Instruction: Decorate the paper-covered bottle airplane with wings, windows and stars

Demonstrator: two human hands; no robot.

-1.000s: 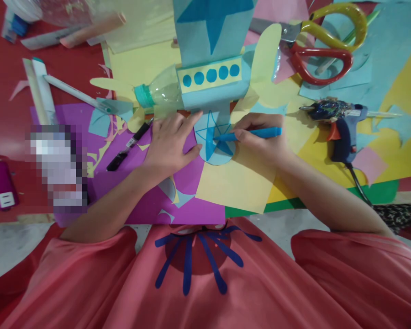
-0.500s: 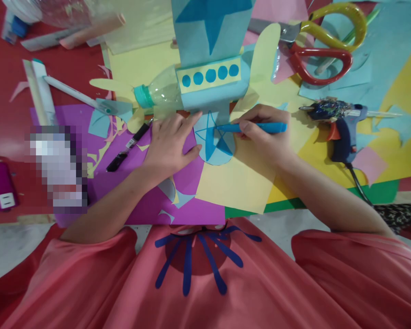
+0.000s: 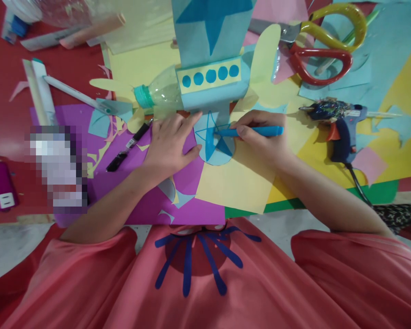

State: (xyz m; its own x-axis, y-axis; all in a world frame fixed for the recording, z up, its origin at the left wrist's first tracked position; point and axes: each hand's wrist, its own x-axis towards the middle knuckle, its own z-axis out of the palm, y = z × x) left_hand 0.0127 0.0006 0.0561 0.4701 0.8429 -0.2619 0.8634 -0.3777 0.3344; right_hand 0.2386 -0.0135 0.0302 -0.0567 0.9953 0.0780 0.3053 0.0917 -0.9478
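My right hand (image 3: pixel 262 135) is closed around a blue marker (image 3: pixel 270 131), its tip on a star outline (image 3: pixel 210 141) that is partly coloured blue. The star is on the rounded end of a light blue paper wing (image 3: pixel 205 160). My left hand (image 3: pixel 173 144) lies flat with fingers spread, a fingertip and thumb at the wing's left edge. The wing joins a clear plastic bottle (image 3: pixel 164 89) with a green cap (image 3: pixel 143 96), wrapped in light blue paper. A yellow strip with blue dots (image 3: pixel 210 75) runs along it. Opposite, another wing (image 3: pixel 192 39) bears a large blue star.
Scissors (image 3: pixel 324 45) with yellow and red handles lie at the upper right. A glue gun (image 3: pixel 342 123) rests right of my right hand, its cord trailing down. A black pen (image 3: pixel 130 145) and paper scraps lie left. Purple card (image 3: pixel 192 212) covers the near edge.
The marker tip has shifted slightly left and down on the star, my right hand moving with it. My left hand has stayed in place.
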